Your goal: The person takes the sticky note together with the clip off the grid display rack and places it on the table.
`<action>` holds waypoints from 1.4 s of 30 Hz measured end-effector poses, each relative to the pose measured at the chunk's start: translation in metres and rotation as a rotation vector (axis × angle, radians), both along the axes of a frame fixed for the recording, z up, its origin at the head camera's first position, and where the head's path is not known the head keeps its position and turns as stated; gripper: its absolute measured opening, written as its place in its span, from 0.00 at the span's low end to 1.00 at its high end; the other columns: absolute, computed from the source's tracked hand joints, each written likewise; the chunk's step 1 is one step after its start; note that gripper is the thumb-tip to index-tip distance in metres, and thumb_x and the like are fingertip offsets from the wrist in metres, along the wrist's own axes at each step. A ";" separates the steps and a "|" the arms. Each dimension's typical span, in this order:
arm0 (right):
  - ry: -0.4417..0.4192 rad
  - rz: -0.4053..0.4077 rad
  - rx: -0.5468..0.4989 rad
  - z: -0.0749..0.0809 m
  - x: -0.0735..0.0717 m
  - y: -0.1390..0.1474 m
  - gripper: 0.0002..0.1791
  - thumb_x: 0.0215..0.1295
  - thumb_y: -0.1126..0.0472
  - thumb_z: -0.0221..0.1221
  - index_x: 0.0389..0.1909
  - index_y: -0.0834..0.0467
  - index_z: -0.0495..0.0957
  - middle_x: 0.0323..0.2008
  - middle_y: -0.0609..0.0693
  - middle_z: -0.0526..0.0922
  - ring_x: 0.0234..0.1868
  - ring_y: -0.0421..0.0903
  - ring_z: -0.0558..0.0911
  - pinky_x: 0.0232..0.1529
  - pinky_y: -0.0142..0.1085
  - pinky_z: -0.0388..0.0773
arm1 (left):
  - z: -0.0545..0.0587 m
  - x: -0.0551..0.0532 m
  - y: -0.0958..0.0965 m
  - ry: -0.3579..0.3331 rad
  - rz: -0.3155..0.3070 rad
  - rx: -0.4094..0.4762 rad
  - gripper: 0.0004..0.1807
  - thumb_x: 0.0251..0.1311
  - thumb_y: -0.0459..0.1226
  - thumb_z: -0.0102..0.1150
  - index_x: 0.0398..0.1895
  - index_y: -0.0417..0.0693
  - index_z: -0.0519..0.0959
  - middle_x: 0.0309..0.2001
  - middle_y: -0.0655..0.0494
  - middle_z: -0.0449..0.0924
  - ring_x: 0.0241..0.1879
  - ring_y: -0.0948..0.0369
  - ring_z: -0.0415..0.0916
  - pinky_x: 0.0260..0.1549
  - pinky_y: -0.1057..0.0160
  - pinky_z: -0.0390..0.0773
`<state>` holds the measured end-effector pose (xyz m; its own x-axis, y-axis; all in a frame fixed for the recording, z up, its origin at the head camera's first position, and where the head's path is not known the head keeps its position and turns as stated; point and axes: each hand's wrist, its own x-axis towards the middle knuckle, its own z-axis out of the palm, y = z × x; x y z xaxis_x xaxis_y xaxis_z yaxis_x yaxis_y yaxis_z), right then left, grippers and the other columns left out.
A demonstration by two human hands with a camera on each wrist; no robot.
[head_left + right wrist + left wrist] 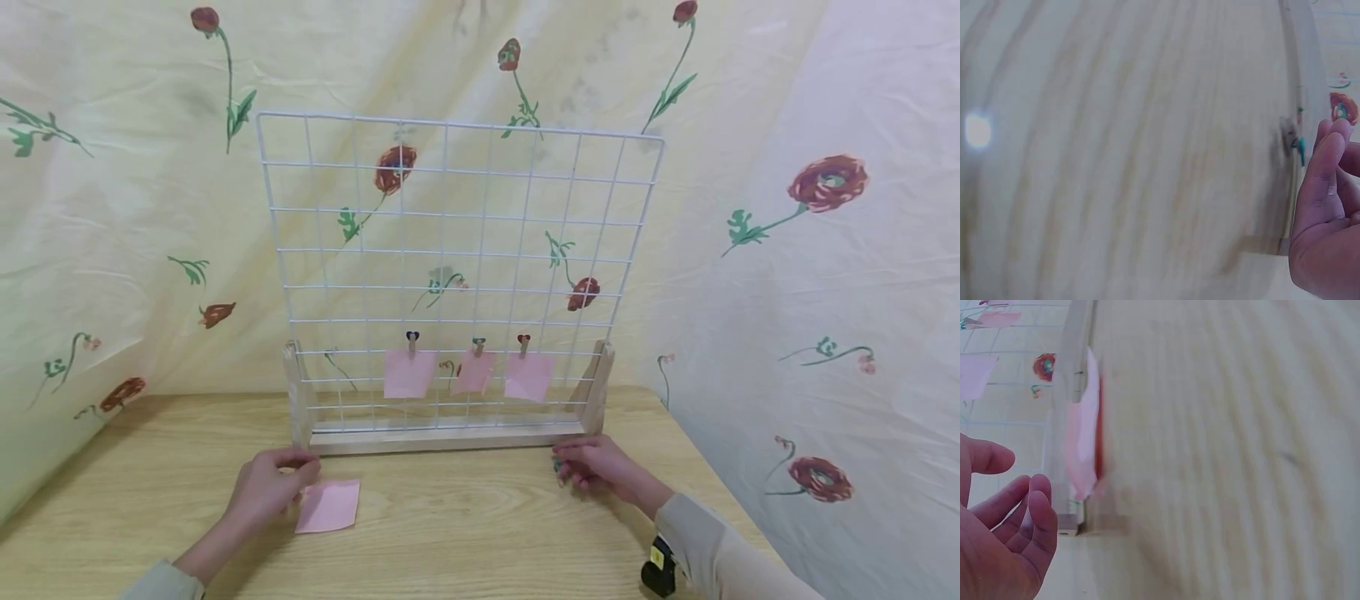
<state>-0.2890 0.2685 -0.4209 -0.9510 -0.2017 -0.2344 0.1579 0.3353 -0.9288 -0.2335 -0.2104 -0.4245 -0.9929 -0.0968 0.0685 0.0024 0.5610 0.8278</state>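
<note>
My left hand (272,483) hovers by a square pink sticky note (328,507) on the tabletop. In the left wrist view, a gap shows between its thumb (991,456) and bent fingers, with the pink note (1085,434) just beyond them. My right hand (596,463) is low over the table at the front right of a wire grid rack, fingers loosely bent. Close to its fingertips is a small clothespin with a green ornament (1299,150), standing apart from them in the right wrist view. Mostly covered by the hand in the head view, the clothespin (557,468) shows only its green part.
The white wire grid (465,252) stands in a wooden base (446,440). Clothespins with heart tops fix three pink notes (409,373) to its lower part. A black-and-yellow object (658,568) lies beside my right sleeve. Flower-printed cloth (840,275) hangs behind the table.
</note>
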 end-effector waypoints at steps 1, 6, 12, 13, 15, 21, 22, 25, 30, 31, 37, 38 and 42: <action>0.007 0.002 -0.010 0.001 0.000 -0.001 0.21 0.68 0.59 0.56 0.54 0.72 0.75 0.27 0.49 0.83 0.22 0.37 0.76 0.22 0.27 0.74 | 0.001 -0.001 0.001 0.004 -0.004 0.000 0.15 0.60 0.38 0.60 0.48 0.40 0.81 0.36 0.50 0.83 0.21 0.60 0.75 0.12 0.66 0.73; 0.031 -0.005 -0.040 0.009 -0.001 -0.008 0.23 0.69 0.59 0.55 0.56 0.72 0.73 0.29 0.49 0.83 0.23 0.37 0.77 0.25 0.28 0.77 | 0.008 -0.004 0.008 0.032 -0.019 0.026 0.15 0.60 0.37 0.61 0.48 0.39 0.81 0.35 0.49 0.83 0.24 0.60 0.76 0.16 0.65 0.77; 0.043 0.016 -0.061 0.023 0.002 -0.021 0.25 0.69 0.58 0.56 0.60 0.72 0.70 0.32 0.51 0.85 0.27 0.38 0.80 0.29 0.29 0.79 | 0.012 -0.010 0.017 0.089 -0.084 0.126 0.15 0.61 0.37 0.63 0.48 0.38 0.81 0.39 0.47 0.84 0.32 0.56 0.81 0.26 0.60 0.84; 0.043 0.021 -0.072 0.025 0.003 -0.024 0.26 0.68 0.58 0.56 0.60 0.72 0.70 0.32 0.51 0.85 0.27 0.38 0.80 0.30 0.29 0.79 | 0.012 -0.012 0.018 0.094 -0.095 0.147 0.15 0.60 0.37 0.63 0.48 0.38 0.81 0.41 0.47 0.84 0.34 0.56 0.82 0.28 0.60 0.84; 0.049 0.030 -0.094 0.028 0.004 -0.029 0.26 0.68 0.58 0.56 0.60 0.72 0.69 0.32 0.49 0.84 0.28 0.38 0.80 0.30 0.29 0.79 | 0.013 -0.013 0.022 0.096 -0.115 0.176 0.17 0.60 0.38 0.64 0.49 0.38 0.80 0.43 0.46 0.84 0.39 0.56 0.82 0.32 0.60 0.85; 0.063 0.038 -0.128 0.034 0.004 -0.045 0.26 0.67 0.60 0.57 0.60 0.72 0.70 0.32 0.49 0.85 0.28 0.38 0.80 0.30 0.29 0.79 | 0.016 -0.017 0.035 0.082 -0.172 0.220 0.20 0.61 0.40 0.63 0.54 0.39 0.78 0.51 0.42 0.81 0.46 0.55 0.80 0.39 0.57 0.84; 0.065 0.039 -0.128 0.034 0.004 -0.047 0.25 0.67 0.60 0.57 0.59 0.72 0.70 0.33 0.50 0.85 0.28 0.38 0.81 0.30 0.29 0.80 | 0.016 -0.018 0.036 0.086 -0.184 0.224 0.21 0.62 0.40 0.62 0.55 0.38 0.77 0.51 0.42 0.80 0.47 0.54 0.80 0.39 0.56 0.84; 0.068 0.049 -0.129 0.037 0.005 -0.054 0.25 0.67 0.59 0.58 0.59 0.71 0.71 0.36 0.53 0.86 0.30 0.40 0.82 0.31 0.31 0.81 | 0.017 -0.022 0.042 0.085 -0.218 0.251 0.23 0.63 0.40 0.61 0.58 0.37 0.75 0.52 0.40 0.79 0.48 0.51 0.79 0.39 0.55 0.84; 0.073 0.076 -0.128 0.042 0.005 -0.066 0.26 0.67 0.57 0.59 0.60 0.69 0.71 0.40 0.54 0.85 0.36 0.44 0.84 0.37 0.35 0.83 | 0.019 -0.028 0.049 0.077 -0.250 0.311 0.25 0.64 0.39 0.59 0.62 0.37 0.71 0.55 0.36 0.77 0.51 0.45 0.78 0.39 0.52 0.84; 0.079 0.087 -0.126 0.043 0.005 -0.069 0.27 0.67 0.57 0.59 0.61 0.69 0.71 0.41 0.55 0.85 0.37 0.45 0.84 0.38 0.36 0.83 | 0.020 -0.028 0.051 0.076 -0.253 0.324 0.25 0.64 0.39 0.59 0.63 0.38 0.70 0.55 0.35 0.76 0.51 0.43 0.77 0.39 0.51 0.84; 0.110 0.155 -0.146 0.051 0.007 -0.087 0.27 0.68 0.56 0.58 0.63 0.65 0.70 0.44 0.56 0.84 0.42 0.49 0.83 0.40 0.36 0.83 | 0.024 -0.032 0.057 0.074 -0.265 0.360 0.28 0.65 0.40 0.59 0.66 0.45 0.67 0.58 0.36 0.74 0.52 0.43 0.77 0.41 0.49 0.83; 0.109 0.164 -0.159 0.052 0.006 -0.090 0.27 0.68 0.57 0.58 0.64 0.65 0.69 0.44 0.55 0.84 0.42 0.49 0.83 0.39 0.36 0.83 | 0.025 -0.033 0.058 0.074 -0.269 0.360 0.28 0.65 0.41 0.58 0.67 0.45 0.66 0.59 0.36 0.74 0.53 0.43 0.77 0.41 0.50 0.83; 0.104 0.179 -0.198 0.055 0.005 -0.102 0.28 0.67 0.58 0.58 0.66 0.62 0.68 0.43 0.53 0.84 0.40 0.48 0.84 0.39 0.36 0.83 | 0.026 -0.035 0.061 0.068 -0.266 0.373 0.30 0.65 0.41 0.58 0.69 0.47 0.63 0.61 0.35 0.72 0.53 0.44 0.77 0.40 0.51 0.83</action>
<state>-0.2839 0.1669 -0.3659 -0.9131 -0.4006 -0.0765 0.0126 0.1599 -0.9871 -0.2683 -0.1497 -0.3988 -0.9810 0.1302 0.1436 0.1677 0.1977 0.9658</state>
